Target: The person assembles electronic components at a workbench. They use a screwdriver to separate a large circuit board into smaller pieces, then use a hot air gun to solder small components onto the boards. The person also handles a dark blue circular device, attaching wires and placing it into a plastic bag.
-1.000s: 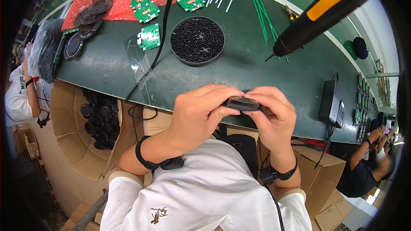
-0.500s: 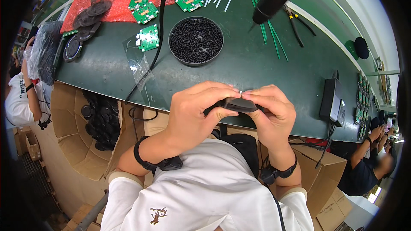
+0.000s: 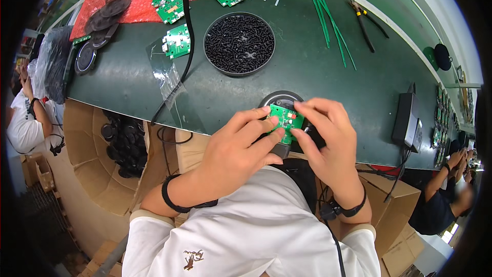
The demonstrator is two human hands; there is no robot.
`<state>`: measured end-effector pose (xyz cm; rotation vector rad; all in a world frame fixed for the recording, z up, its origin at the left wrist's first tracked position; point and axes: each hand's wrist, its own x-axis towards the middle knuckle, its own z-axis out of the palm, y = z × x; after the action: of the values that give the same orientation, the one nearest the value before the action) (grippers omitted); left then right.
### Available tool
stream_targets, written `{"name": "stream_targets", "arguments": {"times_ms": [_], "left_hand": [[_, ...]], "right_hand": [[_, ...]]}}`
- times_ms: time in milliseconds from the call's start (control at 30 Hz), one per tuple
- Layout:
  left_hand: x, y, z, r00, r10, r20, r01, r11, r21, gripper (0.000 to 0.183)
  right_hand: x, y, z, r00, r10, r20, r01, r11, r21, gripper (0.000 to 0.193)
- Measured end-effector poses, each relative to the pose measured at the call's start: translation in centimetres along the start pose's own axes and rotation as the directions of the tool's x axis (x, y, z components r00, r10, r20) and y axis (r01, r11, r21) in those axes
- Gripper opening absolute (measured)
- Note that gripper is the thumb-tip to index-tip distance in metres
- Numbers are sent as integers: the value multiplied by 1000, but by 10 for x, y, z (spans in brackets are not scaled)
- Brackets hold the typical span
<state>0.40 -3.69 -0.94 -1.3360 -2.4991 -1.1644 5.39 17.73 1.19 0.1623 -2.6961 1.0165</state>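
Hands (image 3: 240,141) on green board (image 3: 283,117); lettering (image 3: 193,252) on shirt (image 3: 246,225)

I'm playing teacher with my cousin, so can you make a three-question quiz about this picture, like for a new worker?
1. Pick one: the circuit board touched by the left hand is mostly: A red, B green, C white.
2. True or false: the pliers lie right of the long green strips.
3. Fill in: the dish heaped with small black pieces has a ____ shape.

Key: 1 B; 2 true; 3 round.
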Motion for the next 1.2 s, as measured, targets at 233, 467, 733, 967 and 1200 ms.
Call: {"name": "stream_targets", "arguments": {"times_ms": [233,467,733,967,1200], "left_hand": [[-1,-1,2,1000,31,-7,-30,999,13,54],[1,-1,-2,997,79,-17,-79,996,43,58],[23,-15,-35,993,-97,-63,88,987,-138,25],[80,-59,-47,968,-212,-137,252,853,457,5],[83,-69,-42,962,-230,-150,274,838,471,6]], "right_hand": [[4,-1,15,999,-5,-39,5,1000,-1,36],[7,-6,10,1000,-5,14,6,998,-55,34],[32,-2,-27,981,52,185,-77,988,133,28],[116,9,-59,976,-31,-214,157,783,602,74],[115,-6,-58,990,-71,-122,140,601,786,51]]}}
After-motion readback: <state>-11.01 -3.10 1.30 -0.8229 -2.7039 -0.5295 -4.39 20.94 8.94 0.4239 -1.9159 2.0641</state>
